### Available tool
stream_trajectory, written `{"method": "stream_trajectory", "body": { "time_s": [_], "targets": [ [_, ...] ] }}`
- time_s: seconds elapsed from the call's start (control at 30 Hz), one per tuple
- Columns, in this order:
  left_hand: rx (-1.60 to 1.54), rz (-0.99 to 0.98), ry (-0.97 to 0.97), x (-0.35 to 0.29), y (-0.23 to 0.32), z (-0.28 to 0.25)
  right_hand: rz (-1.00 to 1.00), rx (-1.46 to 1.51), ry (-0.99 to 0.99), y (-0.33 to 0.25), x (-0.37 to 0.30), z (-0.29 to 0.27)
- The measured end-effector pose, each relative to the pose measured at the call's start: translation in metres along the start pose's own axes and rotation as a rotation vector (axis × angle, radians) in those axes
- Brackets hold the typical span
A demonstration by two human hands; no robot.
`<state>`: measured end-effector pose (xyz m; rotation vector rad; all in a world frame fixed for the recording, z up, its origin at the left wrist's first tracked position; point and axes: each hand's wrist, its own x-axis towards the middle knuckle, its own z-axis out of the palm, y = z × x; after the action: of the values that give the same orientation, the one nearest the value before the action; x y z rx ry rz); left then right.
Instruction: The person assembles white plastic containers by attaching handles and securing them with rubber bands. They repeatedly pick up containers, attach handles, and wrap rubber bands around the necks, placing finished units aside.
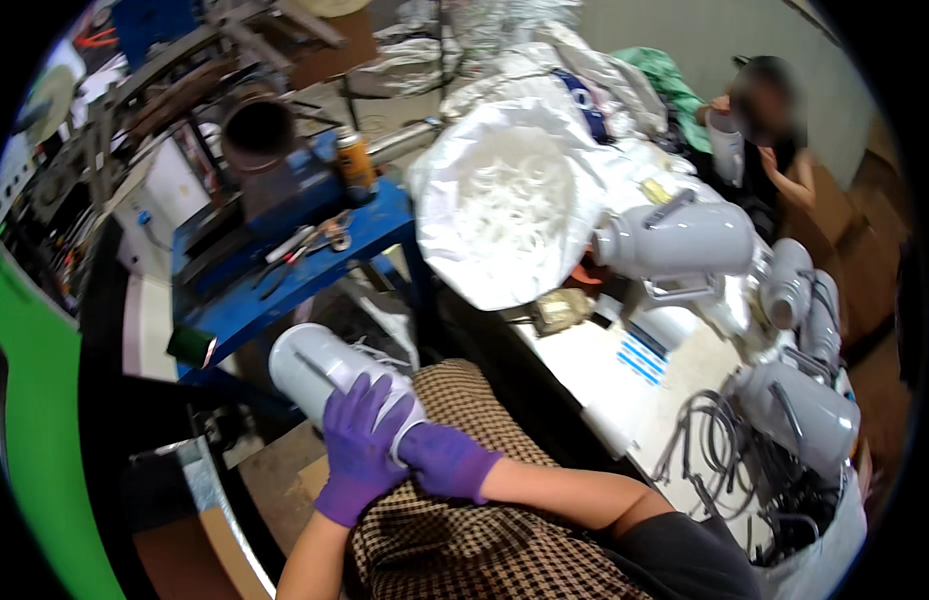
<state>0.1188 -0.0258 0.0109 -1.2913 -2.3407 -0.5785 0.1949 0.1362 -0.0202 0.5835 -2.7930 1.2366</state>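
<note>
A pale grey plastic jug body with a handle along its side lies tilted across my lap, its wide end pointing up and left. My left hand, in a purple glove, is closed over its side near the lower end. My right hand, gloved the same, is closed at that lower end, its fingertips mostly hidden against the jug. A brown checked apron covers my lap below both hands.
A blue metal bench with pliers and a spray can stands left. On the right, a white table bears grey jugs and cables. Beyond is a white sack of white rings. A person holds another jug.
</note>
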Motion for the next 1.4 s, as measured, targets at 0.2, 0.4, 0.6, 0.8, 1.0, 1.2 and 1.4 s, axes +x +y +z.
{"method": "stream_trajectory", "body": {
  "time_s": [0.2,0.4,0.6,0.8,1.0,1.2,1.4],
  "targets": [
    [0.049,0.146,-0.15,-0.029,0.036,-0.001,-0.173,0.198,-0.071,0.003,-0.067,-0.029],
    [0.136,0.59,-0.248,-0.108,0.059,0.004,0.401,-0.196,0.963,0.076,-0.185,-0.131],
    [0.121,0.512,-0.345,-0.133,0.061,0.008,0.861,-0.554,0.859,0.17,-0.208,-0.138],
    [0.221,0.604,-0.342,-0.148,0.06,0.017,0.834,-0.493,0.94,0.184,-0.216,-0.134],
    [1.102,0.874,-0.338,-0.17,0.058,0.041,0.408,-0.456,0.953,0.116,-0.159,-0.147],
    [0.469,0.804,-0.292,-0.147,0.063,0.027,-0.097,0.015,0.404,0.044,0.018,-0.139],
    [0.238,0.671,-0.202,-0.125,0.075,0.012,-0.06,-0.016,0.133,0.035,0.101,-0.104]
  ]
}}
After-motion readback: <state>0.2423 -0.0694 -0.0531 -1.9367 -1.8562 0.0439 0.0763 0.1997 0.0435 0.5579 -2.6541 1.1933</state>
